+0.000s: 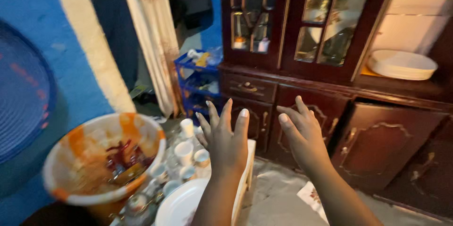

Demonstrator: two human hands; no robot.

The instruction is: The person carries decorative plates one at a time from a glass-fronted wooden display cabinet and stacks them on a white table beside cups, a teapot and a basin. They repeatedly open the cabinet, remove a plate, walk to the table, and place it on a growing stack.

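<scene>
Dark wooden cabinet point(330, 65) with glass doors across the background, blue wall point(52, 51) and pale curtain point(151, 37) off to its left. Below and left of the cabinet, a white surface point(247, 169) crowded with dishes.

Left hand point(226, 138) raised in front of the cabinet's lower doors, fingers spread and pointing up, palm away, holding nothing. Right hand point(299, 134) just beside it, nearer the cabinet's middle door, fingers loosely spread and slightly curled, likewise empty. Both hands apart from each other and touching nothing.

Nearest the left hand, down and left of the cabinet: small white cups point(186, 153) clustered on the surface, one taller cup point(187, 127) behind them. White plate point(181, 205) lower still, partly hidden by the left forearm. Further left of the cabinet, a large white bowl point(101, 160) with an orange-stained rim, dark red bits and something yellowish inside; blurred, contents not clear.

Blue plastic rack point(198, 84) standing against the cabinet's left side, small items on its shelves. Stack of white plates point(401, 64) on an open shelf at the cabinet's right end. Patterned cloth point(311, 196) on the floor at the cabinet's foot, under the right forearm. Dark bag point(191, 2) hanging above the rack.
</scene>
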